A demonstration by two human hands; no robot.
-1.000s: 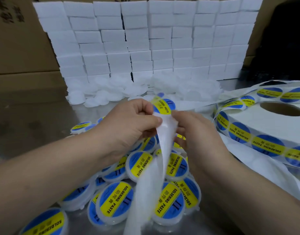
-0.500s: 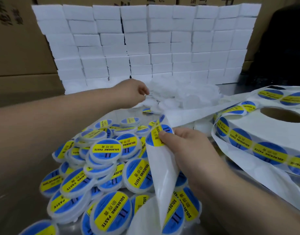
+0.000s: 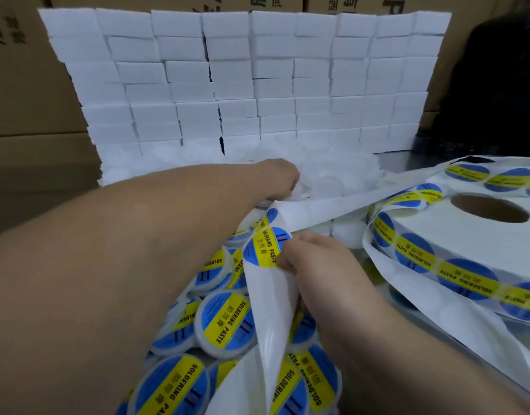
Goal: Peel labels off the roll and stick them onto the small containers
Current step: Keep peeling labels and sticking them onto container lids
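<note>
A big roll of round blue-and-yellow labels (image 3: 422,253) lies flat at the right. Its white backing strip (image 3: 332,208) runs left to my right hand (image 3: 314,265), which pinches the strip right at a half-lifted label (image 3: 263,247). My left hand (image 3: 280,178) reaches far forward into the heap of plain white containers (image 3: 341,181); its fingers are curled down among them, and whether they grip one is hidden. A pile of labelled containers (image 3: 225,322) lies below both arms.
A wall of stacked white boxes (image 3: 243,79) stands behind the heap, with brown cartons (image 3: 33,85) behind and to the left. Used backing strip (image 3: 272,339) hangs down over the labelled pile. A dark object (image 3: 503,85) sits at the far right.
My left hand let go of the strip and moved forward into the white container heap. My right hand stayed on the strip with the label, shifting slightly.
</note>
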